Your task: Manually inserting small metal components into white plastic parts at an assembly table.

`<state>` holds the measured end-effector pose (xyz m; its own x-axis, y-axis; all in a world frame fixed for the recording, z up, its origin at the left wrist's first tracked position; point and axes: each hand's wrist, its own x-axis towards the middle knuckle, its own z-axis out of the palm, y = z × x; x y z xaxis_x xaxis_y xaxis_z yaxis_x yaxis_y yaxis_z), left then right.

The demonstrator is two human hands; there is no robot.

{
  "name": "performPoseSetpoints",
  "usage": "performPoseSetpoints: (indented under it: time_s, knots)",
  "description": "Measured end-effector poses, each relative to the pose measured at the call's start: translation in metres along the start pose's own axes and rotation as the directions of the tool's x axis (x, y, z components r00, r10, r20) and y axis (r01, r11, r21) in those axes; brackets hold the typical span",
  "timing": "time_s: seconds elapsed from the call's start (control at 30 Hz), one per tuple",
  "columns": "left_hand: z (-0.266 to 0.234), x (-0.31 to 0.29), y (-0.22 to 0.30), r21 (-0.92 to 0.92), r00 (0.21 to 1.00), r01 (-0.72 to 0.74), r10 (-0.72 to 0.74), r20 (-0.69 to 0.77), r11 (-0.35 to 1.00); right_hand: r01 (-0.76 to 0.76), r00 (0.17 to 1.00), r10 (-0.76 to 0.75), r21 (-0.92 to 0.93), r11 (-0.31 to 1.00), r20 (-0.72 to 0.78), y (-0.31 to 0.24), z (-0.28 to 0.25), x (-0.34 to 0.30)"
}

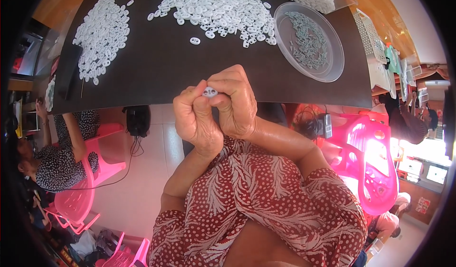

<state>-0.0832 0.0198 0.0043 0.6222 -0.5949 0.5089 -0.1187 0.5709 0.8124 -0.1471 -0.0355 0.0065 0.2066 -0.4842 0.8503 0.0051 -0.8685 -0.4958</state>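
White part (pixel 209 91) looks like light, stiff plastic, probably smooth enough to slip if pinched badly; I'd hold it by its outer ends, clear of the openings. It sits right at the fingertips, between left hand (pixel 197 119) and right hand (pixel 236 103), each closed in a thumb-and-forefinger pinch on it. Beyond the hands: main pile (pixel 218 8), second pile (pixel 104 34) off left, tub (pixel 327 72) of pins (pixel 306 39) off right
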Motion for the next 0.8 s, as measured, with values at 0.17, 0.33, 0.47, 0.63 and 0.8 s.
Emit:
performPoseSetpoints:
  time_s: [0.17,0.33,0.47,0.63,0.8]
  knots:
    - [-0.001,-0.001,-0.006,0.051,1.000,-0.017,0.017,-0.005,0.999,0.019,1.000,-0.019,-0.012,1.000,0.011,0.003,0.000,-0.002]
    - [-0.003,0.002,-0.006,0.096,1.000,0.008,-0.010,0.022,0.995,-0.043,0.999,0.042,-0.022,0.999,-0.015,0.004,0.002,0.001]
    - [-0.003,0.019,-0.004,0.136,0.950,0.246,-0.266,0.160,0.960,-0.445,0.895,0.446,0.087,0.891,0.005,0.008,-0.012,0.002]
    - [-0.011,0.073,-0.038,0.593,0.937,-0.287,0.092,0.337,0.752,-0.379,0.925,0.371,-0.137,0.915,-0.078,0.031,-0.062,0.043]
    - [-0.015,0.092,-0.068,0.680,0.837,-0.501,0.099,0.539,0.536,-0.348,0.935,0.306,-0.288,0.892,-0.180,0.065,-0.107,0.119]
